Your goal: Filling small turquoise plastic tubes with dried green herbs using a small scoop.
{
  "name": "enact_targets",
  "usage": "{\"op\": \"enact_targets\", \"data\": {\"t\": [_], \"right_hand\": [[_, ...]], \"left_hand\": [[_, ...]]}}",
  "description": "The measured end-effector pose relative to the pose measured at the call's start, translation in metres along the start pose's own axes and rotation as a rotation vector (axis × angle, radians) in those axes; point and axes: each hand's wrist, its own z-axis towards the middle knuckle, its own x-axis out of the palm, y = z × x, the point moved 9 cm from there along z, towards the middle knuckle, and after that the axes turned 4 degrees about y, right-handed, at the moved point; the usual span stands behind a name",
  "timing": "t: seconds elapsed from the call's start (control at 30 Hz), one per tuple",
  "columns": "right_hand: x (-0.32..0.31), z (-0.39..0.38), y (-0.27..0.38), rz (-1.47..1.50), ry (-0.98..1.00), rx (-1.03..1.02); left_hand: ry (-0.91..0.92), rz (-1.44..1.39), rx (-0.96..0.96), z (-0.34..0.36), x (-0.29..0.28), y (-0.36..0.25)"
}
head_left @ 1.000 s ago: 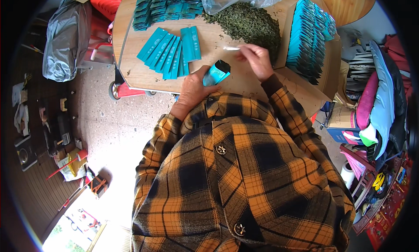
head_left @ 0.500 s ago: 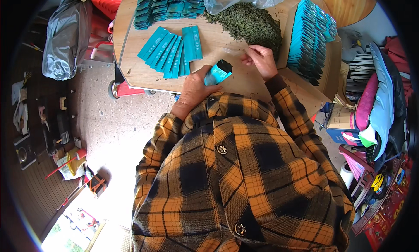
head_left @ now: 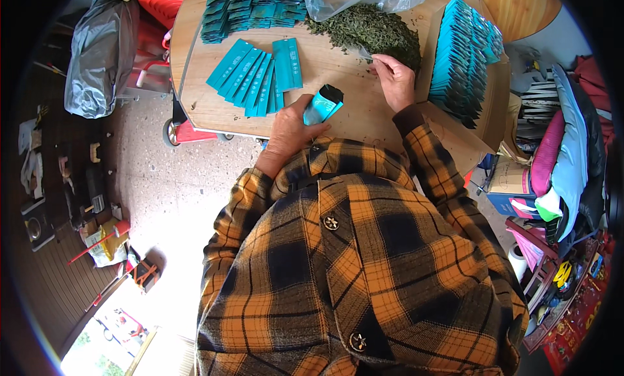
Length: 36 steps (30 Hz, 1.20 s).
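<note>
"Where did the head view look from?"

"From the person's own head, as the left of two fisheye cameras worn side by side. It faced steeply down, upright and unmirrored."

"How near was it?"

"Very near the plaid shirt, which filled the near middle. The left hand and right hand came farther off, over the worktop, whose far edge was cut off."

"And how wide?"

"Wide enough for speckled floor and a brown slatted surface on the left, and pale blue padded fabric on the right. Straight edges bent toward the dark round rim."
</note>
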Motion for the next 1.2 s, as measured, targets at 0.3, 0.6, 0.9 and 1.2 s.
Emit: {"op": "enact_targets", "data": {"t": [0.3,0.6,0.9,1.2], "right_hand": [[-0.020,-0.030,0.088,0.103,0.120,-0.171],[-0.005,-0.048,0.153,-0.284,0.256,-0.649],[0.002,-0.061,0.177,-0.530,0.163,-0.894],[-0.007,-0.048,0.172,-0.477,0.061,-0.770]], "left_hand": [[-0.088,0.089,-0.022,0.006,-0.009,0.007],[-0.102,0.121,-0.042,0.008,-0.011,0.007],[-0.096,0.119,-0.041,0.005,-0.013,0.001],[-0.088,0.127,-0.040,0.007,-0.011,0.006]]}}
